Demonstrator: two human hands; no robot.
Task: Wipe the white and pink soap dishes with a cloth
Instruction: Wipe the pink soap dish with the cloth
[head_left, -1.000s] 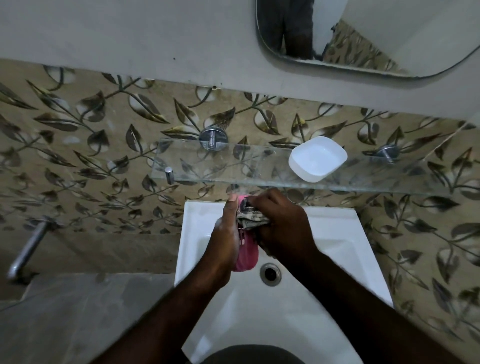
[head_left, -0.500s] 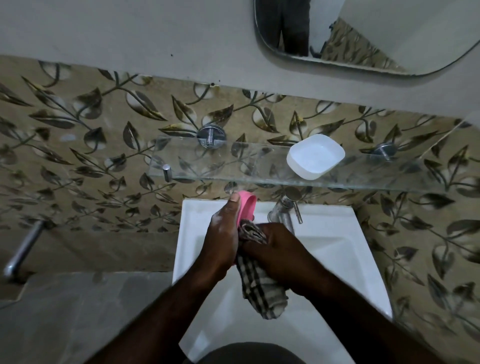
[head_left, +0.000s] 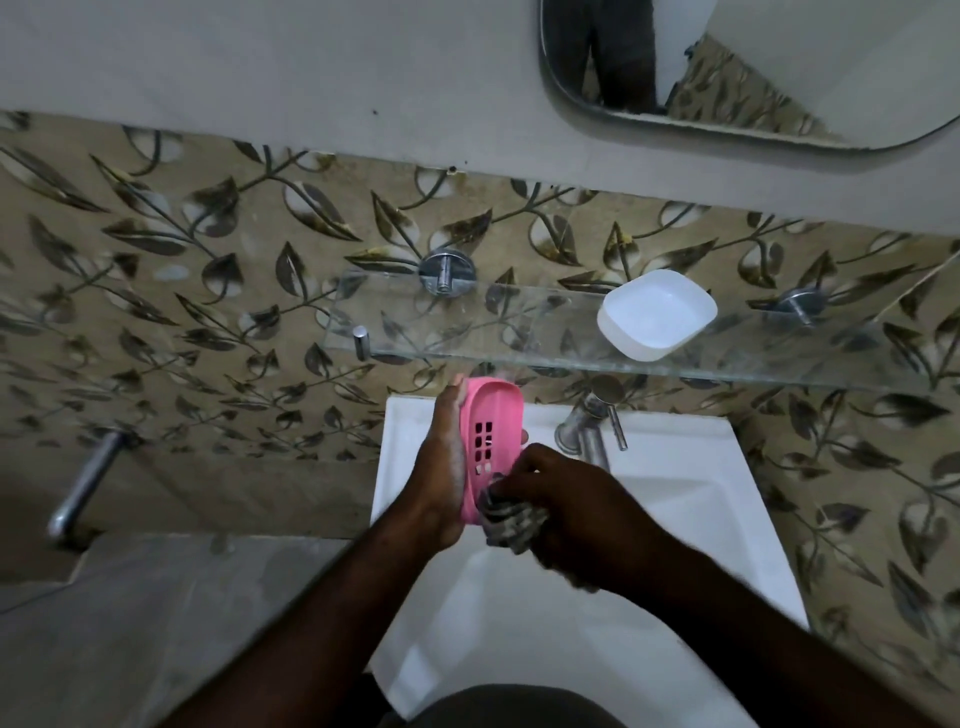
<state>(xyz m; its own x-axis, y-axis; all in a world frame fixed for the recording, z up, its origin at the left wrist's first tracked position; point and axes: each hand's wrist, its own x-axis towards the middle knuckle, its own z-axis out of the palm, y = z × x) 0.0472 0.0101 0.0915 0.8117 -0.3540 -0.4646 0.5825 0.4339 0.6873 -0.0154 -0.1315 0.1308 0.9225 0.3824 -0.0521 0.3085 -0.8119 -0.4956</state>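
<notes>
Over the white sink, my left hand (head_left: 441, 467) holds the pink soap dish (head_left: 491, 431) upright by its left edge, its slotted inner face turned to the right. My right hand (head_left: 566, 504) grips a bunched checked cloth (head_left: 511, 522) and presses it against the lower end of the pink dish. The white soap dish (head_left: 655, 314) sits on the glass shelf (head_left: 467, 322) above, toward its right end, apart from both hands.
A chrome tap (head_left: 592, 421) stands at the back of the white basin (head_left: 675, 467), just right of my hands. A chrome bar (head_left: 83, 483) sticks out of the leaf-patterned wall at left. A mirror (head_left: 779, 67) hangs at upper right.
My right hand has drawn the cloth down from the dish's top to its lower end. The pink dish has turned, so its slotted face now shows.
</notes>
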